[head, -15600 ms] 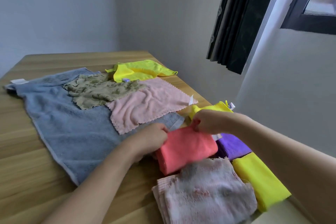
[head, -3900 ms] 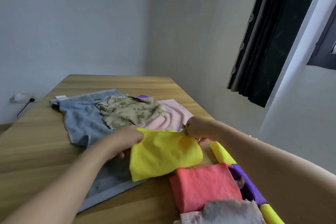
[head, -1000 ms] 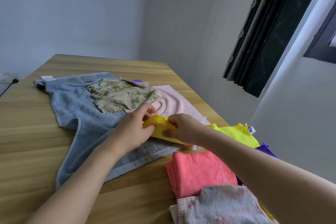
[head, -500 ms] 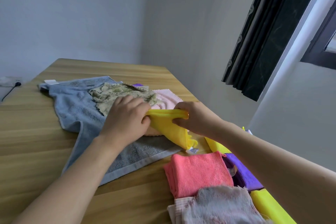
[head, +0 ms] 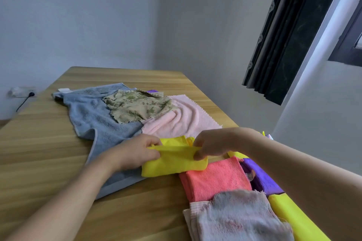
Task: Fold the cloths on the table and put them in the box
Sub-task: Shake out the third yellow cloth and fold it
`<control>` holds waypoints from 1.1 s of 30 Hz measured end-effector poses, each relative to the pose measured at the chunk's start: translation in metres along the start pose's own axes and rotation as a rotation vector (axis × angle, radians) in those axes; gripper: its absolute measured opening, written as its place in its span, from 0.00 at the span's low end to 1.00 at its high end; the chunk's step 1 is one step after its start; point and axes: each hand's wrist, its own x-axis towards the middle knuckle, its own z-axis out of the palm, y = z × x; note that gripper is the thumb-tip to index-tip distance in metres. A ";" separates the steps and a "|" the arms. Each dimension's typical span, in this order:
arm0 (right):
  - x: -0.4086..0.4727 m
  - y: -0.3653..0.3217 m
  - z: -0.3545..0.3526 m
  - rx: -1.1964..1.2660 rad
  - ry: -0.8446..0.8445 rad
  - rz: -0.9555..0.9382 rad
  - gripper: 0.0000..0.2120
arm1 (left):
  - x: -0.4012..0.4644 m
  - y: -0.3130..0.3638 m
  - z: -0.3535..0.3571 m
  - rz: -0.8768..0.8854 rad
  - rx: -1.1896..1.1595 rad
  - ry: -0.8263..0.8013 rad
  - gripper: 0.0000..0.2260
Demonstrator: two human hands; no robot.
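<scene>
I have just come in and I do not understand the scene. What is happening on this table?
A person is folding cloths. Both hands hold a yellow cloth: the left hand grips its left end, the right hand pinches its upper edge. It lies on the near part of a blue towel. A floral cloth and a pink cloth lie unfolded behind. Folded cloths, such as a coral cloth, sit at the right.

no readable text, labels or numbers anywhere.

Left hand [head: 135,154] and right hand [head: 211,143] pinching folded yellow microfibre cloth [head: 174,160], over blue terry towel [head: 94,119], on wooden table [head: 39,143]
</scene>
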 end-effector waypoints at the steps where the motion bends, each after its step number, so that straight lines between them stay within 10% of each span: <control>1: 0.003 0.000 -0.002 0.010 0.001 0.022 0.09 | 0.006 -0.001 0.001 -0.017 -0.032 0.107 0.02; 7: 0.049 0.011 -0.002 0.072 0.203 0.119 0.12 | 0.038 -0.003 0.011 -0.256 0.135 0.407 0.08; 17: 0.096 0.013 0.019 0.252 0.225 0.079 0.19 | 0.052 -0.019 0.029 -0.404 0.423 0.262 0.18; 33: 0.052 0.061 -0.017 0.624 0.364 0.151 0.03 | 0.074 0.054 0.037 -0.143 -0.578 0.476 0.04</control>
